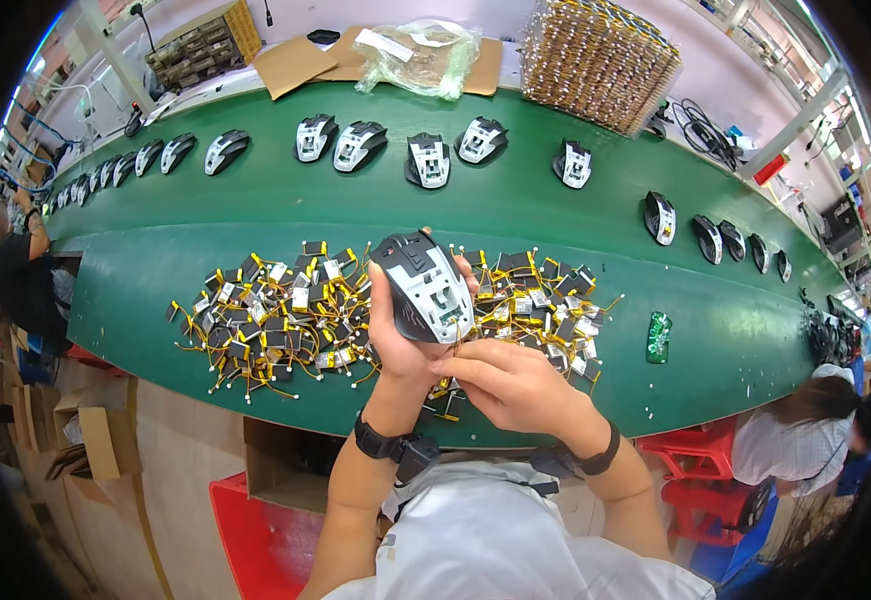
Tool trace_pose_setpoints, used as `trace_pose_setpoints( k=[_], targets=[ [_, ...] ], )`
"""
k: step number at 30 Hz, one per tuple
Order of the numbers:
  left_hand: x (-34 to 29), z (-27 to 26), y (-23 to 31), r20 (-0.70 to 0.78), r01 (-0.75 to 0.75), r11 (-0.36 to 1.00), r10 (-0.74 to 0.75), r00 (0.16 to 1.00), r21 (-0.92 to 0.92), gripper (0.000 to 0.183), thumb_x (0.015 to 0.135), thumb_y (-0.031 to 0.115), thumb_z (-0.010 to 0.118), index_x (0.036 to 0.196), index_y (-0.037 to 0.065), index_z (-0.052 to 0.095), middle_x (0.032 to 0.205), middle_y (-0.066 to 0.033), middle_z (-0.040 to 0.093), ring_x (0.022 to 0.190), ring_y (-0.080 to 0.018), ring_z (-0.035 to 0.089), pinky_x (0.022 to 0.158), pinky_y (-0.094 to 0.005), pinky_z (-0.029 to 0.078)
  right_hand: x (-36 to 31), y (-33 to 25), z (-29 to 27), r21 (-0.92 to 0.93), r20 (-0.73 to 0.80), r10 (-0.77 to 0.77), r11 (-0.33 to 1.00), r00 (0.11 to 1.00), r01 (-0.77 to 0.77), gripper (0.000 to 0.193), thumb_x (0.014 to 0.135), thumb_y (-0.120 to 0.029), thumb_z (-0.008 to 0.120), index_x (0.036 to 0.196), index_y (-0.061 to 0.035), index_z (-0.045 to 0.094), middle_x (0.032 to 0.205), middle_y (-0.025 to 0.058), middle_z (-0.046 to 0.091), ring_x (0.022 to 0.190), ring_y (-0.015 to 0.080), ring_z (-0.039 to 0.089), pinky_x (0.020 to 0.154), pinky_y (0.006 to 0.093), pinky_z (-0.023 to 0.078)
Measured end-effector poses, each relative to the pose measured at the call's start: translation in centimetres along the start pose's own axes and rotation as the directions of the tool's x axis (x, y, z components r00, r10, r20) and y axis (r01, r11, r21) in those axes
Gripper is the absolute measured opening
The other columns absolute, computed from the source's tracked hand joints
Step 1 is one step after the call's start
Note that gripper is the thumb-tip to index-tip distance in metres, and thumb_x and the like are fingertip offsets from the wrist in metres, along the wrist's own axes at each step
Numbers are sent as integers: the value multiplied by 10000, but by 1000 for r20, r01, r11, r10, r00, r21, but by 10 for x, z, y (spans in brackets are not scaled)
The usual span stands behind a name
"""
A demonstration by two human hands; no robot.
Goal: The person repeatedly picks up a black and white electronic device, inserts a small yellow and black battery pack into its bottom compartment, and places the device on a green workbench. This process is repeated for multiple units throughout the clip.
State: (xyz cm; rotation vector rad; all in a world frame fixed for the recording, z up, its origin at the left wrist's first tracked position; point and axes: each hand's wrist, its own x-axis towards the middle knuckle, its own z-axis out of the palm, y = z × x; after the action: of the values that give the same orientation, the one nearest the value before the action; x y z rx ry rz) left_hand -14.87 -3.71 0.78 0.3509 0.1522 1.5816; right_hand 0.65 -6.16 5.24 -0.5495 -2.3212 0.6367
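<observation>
My left hand is wrapped round a black and silver computer mouse, held tilted above the bench with an open cutout in its shell facing me. Close under the lower end of the mouse, my right hand has its thumb and fingertips pinched together. Thin wires show at those fingertips, but what they grip is too small to make out. Behind and on both sides of my hands lies a wide heap of small battery packs with yellow tape, thin wires and white connectors.
More mice stand in a row along the green bench. A green circuit board lies to the right. At the back are cardboard sheets, a plastic bag and a stacked crate. Other people sit at far left and right, near red stools.
</observation>
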Motion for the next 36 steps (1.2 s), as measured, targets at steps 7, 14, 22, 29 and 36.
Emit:
trace_pose_setpoints(
  k=[7,14,22,29,36],
  targets=[
    [-3,1,-3,-13,12,995,-10,1000,102,699,1017,604,270,1427,55,404,1097,-209,607,949,-301,630,850,-392,530,1,3,-23,-103,-113,-76,993,991,65,388,674,-13,800,1041,-85,698,978,62,678,744,221,659,612,320,554],
    [-4,4,-1,-21,94,990,-92,996,102,640,1025,600,237,1332,87,467,1107,-187,640,965,-288,656,846,-398,545,13,9,-20,-402,-351,-229,913,908,74,408,649,11,778,1050,-23,715,971,94,648,727,193,646,560,301,532],
    [-2,2,-2,-61,107,992,-103,993,62,649,1027,583,260,1358,60,455,1077,-200,635,921,-295,642,826,-393,534,9,13,-23,-440,-110,-235,883,966,164,517,668,-45,659,1180,22,659,984,115,606,775,239,639,623,330,539],
    [-2,7,-1,-87,132,991,-130,988,15,629,1021,597,274,1291,78,505,1054,-189,651,922,-290,654,827,-392,538,7,7,-22,-398,-131,-292,891,947,220,487,654,-33,675,1136,33,671,995,109,603,770,243,648,634,351,560],
    [-3,4,1,-11,172,985,-172,985,-25,676,1016,605,257,1382,68,443,1075,-200,637,923,-292,646,834,-389,535,15,4,-26,-423,-68,-380,849,923,318,441,633,-36,692,1065,50,698,989,116,608,807,242,670,684,337,592]
  ],
)
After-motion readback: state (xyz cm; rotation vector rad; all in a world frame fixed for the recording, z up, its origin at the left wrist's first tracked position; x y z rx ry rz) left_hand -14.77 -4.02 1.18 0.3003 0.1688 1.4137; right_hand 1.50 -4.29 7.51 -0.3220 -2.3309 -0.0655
